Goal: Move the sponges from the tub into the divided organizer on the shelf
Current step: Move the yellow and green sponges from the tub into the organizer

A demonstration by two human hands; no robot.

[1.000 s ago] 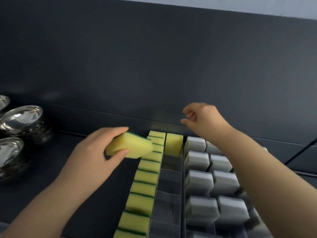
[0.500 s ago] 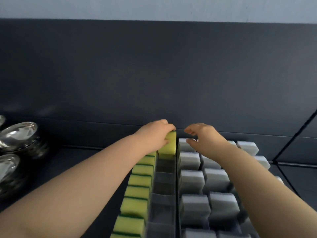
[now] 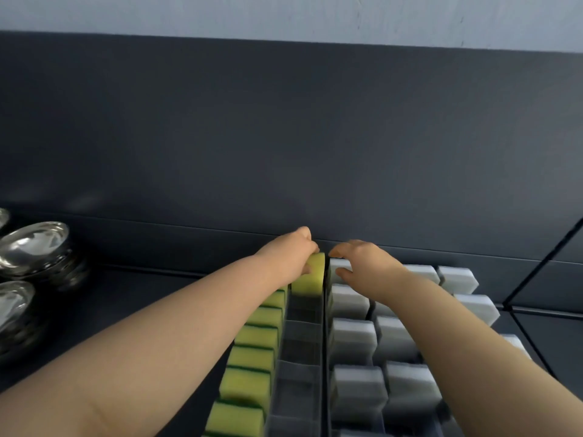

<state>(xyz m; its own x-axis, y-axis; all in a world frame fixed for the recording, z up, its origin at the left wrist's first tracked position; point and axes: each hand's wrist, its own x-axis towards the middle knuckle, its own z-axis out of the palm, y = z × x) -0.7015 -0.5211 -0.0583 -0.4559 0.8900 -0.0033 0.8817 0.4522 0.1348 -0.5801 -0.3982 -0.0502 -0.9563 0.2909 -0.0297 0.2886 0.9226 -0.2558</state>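
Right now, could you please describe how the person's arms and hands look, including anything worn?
The left forearm and right forearm are bare to the frame edge, with no sleeves or cuffs. The left hand and right hand are bare too: no gloves, and no watch, bracelet or ring visible.

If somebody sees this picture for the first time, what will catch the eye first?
Both hands meet at the far end of the organizer: the left hand holds a yellow sponge in the middle column's last compartment, the right hand touches a white sponge beside it. Yellow-green sponges line the left column; shiny steel bowls stand stacked at far left.
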